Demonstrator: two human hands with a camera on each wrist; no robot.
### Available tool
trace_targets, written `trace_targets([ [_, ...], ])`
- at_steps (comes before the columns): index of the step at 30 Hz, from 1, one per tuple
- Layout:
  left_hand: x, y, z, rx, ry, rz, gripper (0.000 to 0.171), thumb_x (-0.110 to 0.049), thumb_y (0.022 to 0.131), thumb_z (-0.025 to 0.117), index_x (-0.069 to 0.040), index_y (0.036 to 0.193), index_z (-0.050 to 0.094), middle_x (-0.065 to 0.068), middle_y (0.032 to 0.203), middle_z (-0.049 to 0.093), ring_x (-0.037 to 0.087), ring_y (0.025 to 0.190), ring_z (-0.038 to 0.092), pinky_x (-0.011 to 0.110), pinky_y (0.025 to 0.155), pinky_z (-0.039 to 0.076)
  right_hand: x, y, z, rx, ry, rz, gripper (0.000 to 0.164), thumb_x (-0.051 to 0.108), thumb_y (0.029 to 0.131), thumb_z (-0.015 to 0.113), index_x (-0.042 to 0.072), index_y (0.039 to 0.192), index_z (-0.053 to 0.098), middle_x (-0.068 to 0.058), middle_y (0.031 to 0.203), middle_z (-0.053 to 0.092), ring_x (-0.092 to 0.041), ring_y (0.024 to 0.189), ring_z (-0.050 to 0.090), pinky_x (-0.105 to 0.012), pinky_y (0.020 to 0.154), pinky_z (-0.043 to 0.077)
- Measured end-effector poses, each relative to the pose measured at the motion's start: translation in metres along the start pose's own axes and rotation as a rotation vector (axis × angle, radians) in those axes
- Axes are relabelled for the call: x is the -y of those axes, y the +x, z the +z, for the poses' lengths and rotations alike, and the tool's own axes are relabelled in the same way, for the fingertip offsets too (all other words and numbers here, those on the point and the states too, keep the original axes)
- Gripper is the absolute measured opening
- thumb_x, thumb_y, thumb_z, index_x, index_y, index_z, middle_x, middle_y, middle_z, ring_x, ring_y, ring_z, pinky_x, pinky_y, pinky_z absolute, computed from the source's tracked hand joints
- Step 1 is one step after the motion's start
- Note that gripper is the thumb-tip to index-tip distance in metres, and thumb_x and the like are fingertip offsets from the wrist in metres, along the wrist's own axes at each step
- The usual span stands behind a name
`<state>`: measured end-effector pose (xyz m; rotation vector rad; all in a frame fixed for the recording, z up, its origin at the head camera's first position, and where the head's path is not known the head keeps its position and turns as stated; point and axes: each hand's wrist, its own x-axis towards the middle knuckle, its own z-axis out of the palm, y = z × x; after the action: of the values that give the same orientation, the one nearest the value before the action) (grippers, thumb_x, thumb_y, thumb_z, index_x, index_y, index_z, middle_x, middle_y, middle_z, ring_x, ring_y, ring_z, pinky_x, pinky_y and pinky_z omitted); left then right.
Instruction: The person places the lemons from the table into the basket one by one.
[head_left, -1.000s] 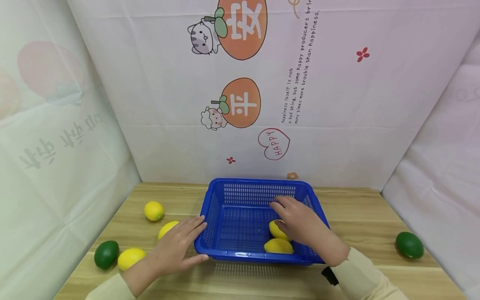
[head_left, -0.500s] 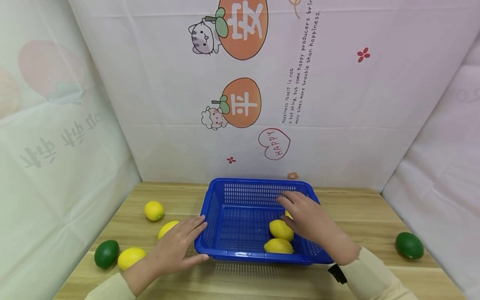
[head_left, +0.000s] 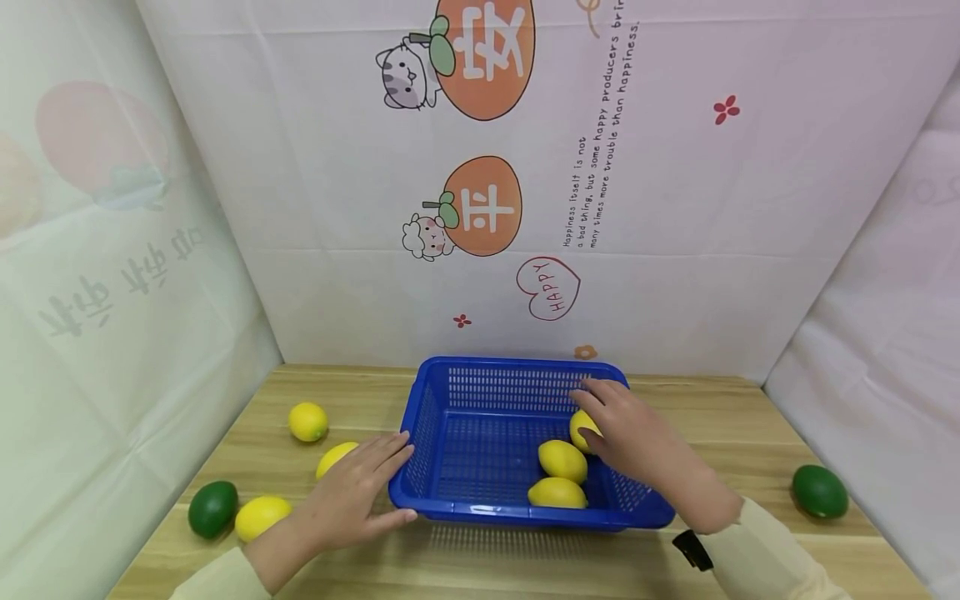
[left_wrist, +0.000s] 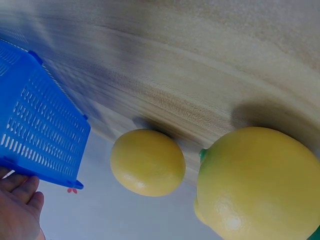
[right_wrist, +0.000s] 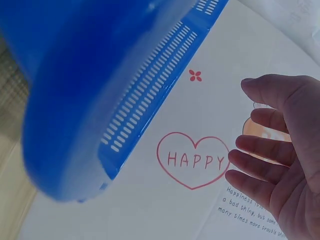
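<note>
My left hand (head_left: 352, 487) rests on the left rim of a blue plastic basket (head_left: 480, 454), fingers straight and thumb out along the front corner. The left wrist view shows the fingertips of that hand (left_wrist: 20, 210) under the basket's rim. Three yellow lemons lie on the right side inside: a front lemon (head_left: 557, 492), a middle lemon (head_left: 562, 461) and a rear lemon (head_left: 582, 432). My right hand (head_left: 637, 437) hovers over the basket's right side, partly hiding the rear lemon. Fingers of this hand (right_wrist: 270, 150) are apart in the right wrist view, holding nothing.
Left of the basket lie a rear lemon (head_left: 308, 422), a half-hidden lemon (head_left: 336, 457), a front lemon (head_left: 262, 518) and a dark green oval fruit (head_left: 213, 509). Another green fruit (head_left: 820, 491) lies far right. Printed white cloth (head_left: 337, 275) encloses the wooden table (head_left: 720, 433).
My right hand has drawn back to the right, away from the middle lemon, uncovering it and then part of the rear lemon. The left hand stays on the rim.
</note>
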<state>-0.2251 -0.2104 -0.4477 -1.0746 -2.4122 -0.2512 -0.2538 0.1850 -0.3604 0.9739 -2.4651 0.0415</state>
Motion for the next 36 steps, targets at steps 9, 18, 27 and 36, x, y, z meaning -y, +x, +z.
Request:
trace_targets([
  [9,0.0,0.0,0.0,0.007,0.006,0.0,0.077,-0.061,0.088,0.058,0.003,0.131,0.057,0.02,0.14,0.05,0.035,0.128,0.048,0.052,0.101,0.043,-0.011,-0.008,-0.003,-0.022,-0.015,0.007,0.047,0.011,0.076,0.082,-0.004,0.116,0.062,-0.025,0.116,0.06,-0.04,0.105,0.061,-0.047,0.083,0.055],
  [18,0.0,-0.001,-0.001,0.003,0.006,0.002,0.077,-0.061,0.089,0.057,0.003,0.132,0.057,0.02,0.14,0.05,0.036,0.128,0.048,0.051,0.102,0.042,-0.023,-0.017,-0.009,-0.098,-0.023,-0.022,0.046,0.007,0.073,0.083,-0.006,0.112,0.062,-0.027,0.111,0.061,-0.041,0.099,0.063,-0.049,0.078,0.056],
  [27,0.0,0.0,-0.002,0.008,0.006,-0.004,0.077,-0.061,0.089,0.057,0.003,0.132,0.056,0.02,0.141,0.049,0.036,0.128,0.048,0.052,0.101,0.043,-0.038,-0.028,-0.013,-0.136,-0.042,-0.023,0.051,0.009,0.068,0.085,-0.006,0.11,0.06,-0.025,0.106,0.061,-0.039,0.092,0.063,-0.049,0.074,0.057],
  [36,-0.001,0.0,-0.002,0.024,-0.004,-0.015,0.077,-0.061,0.088,0.059,0.002,0.133,0.056,0.019,0.142,0.048,0.035,0.128,0.048,0.052,0.102,0.042,-0.054,-0.044,-0.016,-0.161,-0.04,-0.002,0.054,0.006,0.065,0.085,-0.007,0.11,0.059,-0.025,0.102,0.061,-0.04,0.088,0.063,-0.05,0.07,0.056],
])
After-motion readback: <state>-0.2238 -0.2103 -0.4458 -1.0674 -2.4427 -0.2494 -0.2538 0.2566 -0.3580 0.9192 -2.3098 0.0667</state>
